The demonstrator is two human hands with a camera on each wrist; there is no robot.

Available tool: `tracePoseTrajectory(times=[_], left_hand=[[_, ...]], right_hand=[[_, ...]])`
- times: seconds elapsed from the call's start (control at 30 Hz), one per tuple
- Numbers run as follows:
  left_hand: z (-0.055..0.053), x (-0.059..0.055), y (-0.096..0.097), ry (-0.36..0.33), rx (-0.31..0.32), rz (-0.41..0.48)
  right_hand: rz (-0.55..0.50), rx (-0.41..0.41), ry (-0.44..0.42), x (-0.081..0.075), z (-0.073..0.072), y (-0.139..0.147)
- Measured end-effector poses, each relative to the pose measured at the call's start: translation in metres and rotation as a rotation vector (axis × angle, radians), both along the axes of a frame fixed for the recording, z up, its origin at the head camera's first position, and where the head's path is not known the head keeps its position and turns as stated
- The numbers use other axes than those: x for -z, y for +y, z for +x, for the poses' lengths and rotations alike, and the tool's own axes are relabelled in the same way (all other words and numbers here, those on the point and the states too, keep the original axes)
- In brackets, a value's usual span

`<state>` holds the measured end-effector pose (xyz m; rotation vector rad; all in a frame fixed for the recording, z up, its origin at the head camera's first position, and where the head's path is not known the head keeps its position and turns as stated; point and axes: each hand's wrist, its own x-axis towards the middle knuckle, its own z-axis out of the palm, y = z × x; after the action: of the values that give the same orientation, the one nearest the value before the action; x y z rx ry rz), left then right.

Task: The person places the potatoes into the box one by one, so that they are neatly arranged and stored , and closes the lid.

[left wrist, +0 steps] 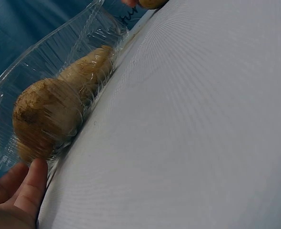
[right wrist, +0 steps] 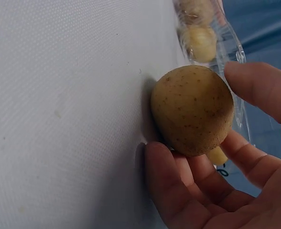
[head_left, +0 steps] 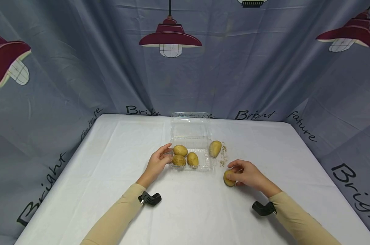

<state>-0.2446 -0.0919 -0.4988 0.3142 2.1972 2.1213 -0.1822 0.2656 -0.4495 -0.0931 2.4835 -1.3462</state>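
My right hand (head_left: 245, 174) curls its fingers and thumb around a brown-skinned potato (right wrist: 193, 110), which is on the white table to the right of a clear plastic clamshell box (head_left: 204, 163). My left hand (head_left: 157, 161) is at the box's left side, its extended fingers (left wrist: 33, 183) touching the wall near the corner. Inside the box at the left lie a yellow potato (head_left: 180, 150), a browner potato (head_left: 179, 160) and another potato (head_left: 192, 159). One longer potato (head_left: 215, 149) is at the box's right edge; whether it is inside or beside it I cannot tell.
Brown crumbs (head_left: 223, 154) are scattered on the white tablecloth (head_left: 185, 207) right of the box. The box's lid (head_left: 191, 125) stands raised at the back. A grey-blue curtain (head_left: 221, 75) with printed lamps surrounds the table's back and sides. Each wrist wears a black camera mount (head_left: 151, 198).
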Motion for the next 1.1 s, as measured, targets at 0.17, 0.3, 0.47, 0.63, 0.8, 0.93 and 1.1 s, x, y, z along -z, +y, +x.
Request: tracePoseTrajectory(times=[0.17, 0.3, 0.47, 0.63, 0.8, 0.93, 1.1], left_hand=[[-0.001, 0.001, 0.000, -0.002, -0.001, 0.002], [0.000, 0.001, 0.000, -0.004, -0.003, 0.001], [0.000, 0.001, 0.000, -0.012, -0.006, -0.006], [-0.001, 0.001, 0.000, -0.013, -0.002, -0.008], [-0.001, 0.000, 0.000, -0.016, -0.001, -0.005], [0.000, -0.002, 0.000, -0.021, -0.001, -0.005], [0.000, -0.001, 0.000, -0.020, -0.002, -0.007]], right_hand=[[0.015, -0.002, 0.018, 0.001, 0.001, -0.002], [0.009, 0.007, 0.015, 0.002, 0.001, -0.002], [-0.003, 0.009, 0.016, 0.004, 0.001, -0.002], [0.000, 0.018, 0.021, 0.003, 0.001, -0.003], [0.012, 0.027, 0.019, 0.001, 0.000, -0.005], [0.008, 0.027, 0.021, -0.001, -0.002, -0.006], [-0.016, 0.017, 0.030, -0.008, -0.005, -0.006]])
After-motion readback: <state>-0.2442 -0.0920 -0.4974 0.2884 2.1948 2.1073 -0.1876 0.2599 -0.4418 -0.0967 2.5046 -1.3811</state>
